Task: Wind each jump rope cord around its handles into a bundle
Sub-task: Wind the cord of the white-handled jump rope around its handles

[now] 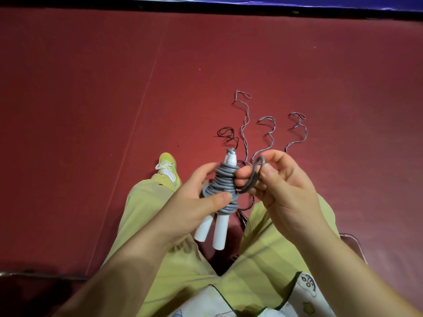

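Fingers of the left hand [201, 197] are wrapped around the pair of white plastic jump rope handles [217, 232], thumb pressing down on the grey rubbery cord coils [223, 186] already wound around their upper half. Right hand [281, 193] sits just to the right of those coils, pinching the last loop of grey cord [254, 177] between thumb and fingertips. So the bundle is up in the air over the lap, between the yellow-green trouser legs [146, 207].

Looks to me like this one's nearly done, just that final loop to deal with. If I were doing it I'd keep the thumb clamped on the coils so nothing springs loose, pull the loop snug, then tuck it under a wrap or over the handle tips poking out above the coils. Rubber cord like that probably wants to unwind the second you let go.

Past the coils, on the dark red floor mat [91, 88], several thin twisty cords [245, 124] from other ropes are still lying loose, so more to do.
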